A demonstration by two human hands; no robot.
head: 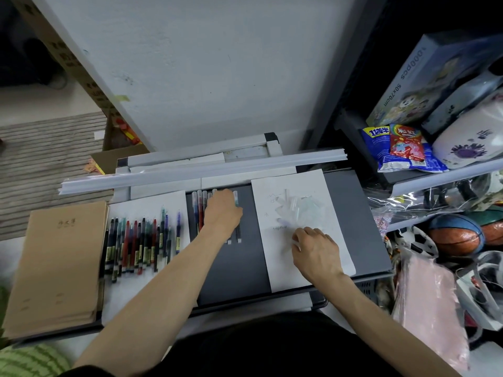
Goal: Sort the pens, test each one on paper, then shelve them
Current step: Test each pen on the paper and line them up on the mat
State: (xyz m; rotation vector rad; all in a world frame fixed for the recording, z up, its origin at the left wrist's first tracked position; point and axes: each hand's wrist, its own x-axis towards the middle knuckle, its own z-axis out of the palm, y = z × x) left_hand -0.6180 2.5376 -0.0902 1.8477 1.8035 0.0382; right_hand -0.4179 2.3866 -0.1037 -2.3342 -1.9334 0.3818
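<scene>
A row of several capped pens [138,243] in mixed colours lies on white paper [152,202] at the left. A second, smaller row of pens [198,210] lies on the dark grey shelf surface [239,270] in the middle. My left hand [222,213] rests on top of this row, its fingers by a teal-tipped pen [235,199]. A white test sheet [299,229] with faint scribbles and a pile of clear pen caps [296,209] lies to the right. My right hand [315,251] rests on that sheet, its fingers curled around a clear cap.
A stack of brown notebooks [57,265] lies at the far left. White plastic rails [201,170] run along the back of the shelf. To the right are snack bags [402,148], a puzzle box [430,80], balls [457,238] and a pink bag [432,303].
</scene>
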